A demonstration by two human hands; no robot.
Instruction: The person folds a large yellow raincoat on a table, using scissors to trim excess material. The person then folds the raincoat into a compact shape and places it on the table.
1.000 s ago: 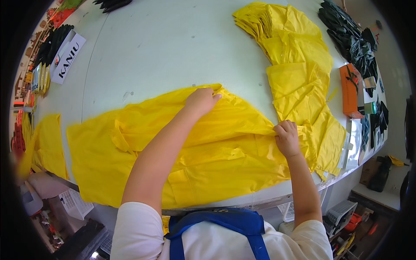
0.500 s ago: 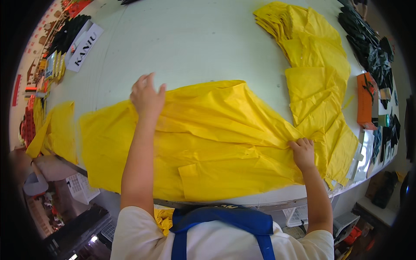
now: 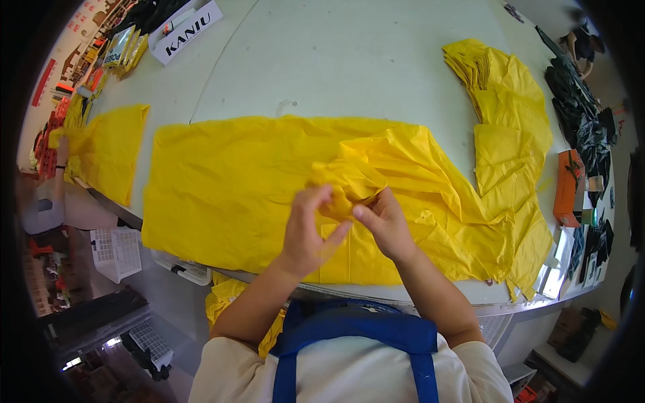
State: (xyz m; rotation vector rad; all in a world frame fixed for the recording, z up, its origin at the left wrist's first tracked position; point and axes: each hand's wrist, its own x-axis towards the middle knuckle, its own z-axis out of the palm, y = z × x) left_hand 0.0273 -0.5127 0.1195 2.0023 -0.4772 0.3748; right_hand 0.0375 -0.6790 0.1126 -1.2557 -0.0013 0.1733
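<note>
A large yellow garment (image 3: 228, 181) lies spread across the pale table (image 3: 336, 60), flat on the left and bunched into folds toward the middle and right. My left hand (image 3: 308, 228) and my right hand (image 3: 383, 221) meet near the front edge, both pinching the same raised fold of the yellow cloth between thumb and fingers. My forearms come up from the lower edge over a blue apron strap.
A stack of folded yellow pieces (image 3: 504, 101) runs down the right side. Another yellow piece (image 3: 111, 151) hangs over the left edge. Black items (image 3: 581, 114) and an orange box (image 3: 568, 188) sit far right. A white sign (image 3: 185, 30) lies at the back left.
My left hand swept the cloth out flat to the left, then came back to the middle. Both hands have now closed together on a fold near the front edge.
</note>
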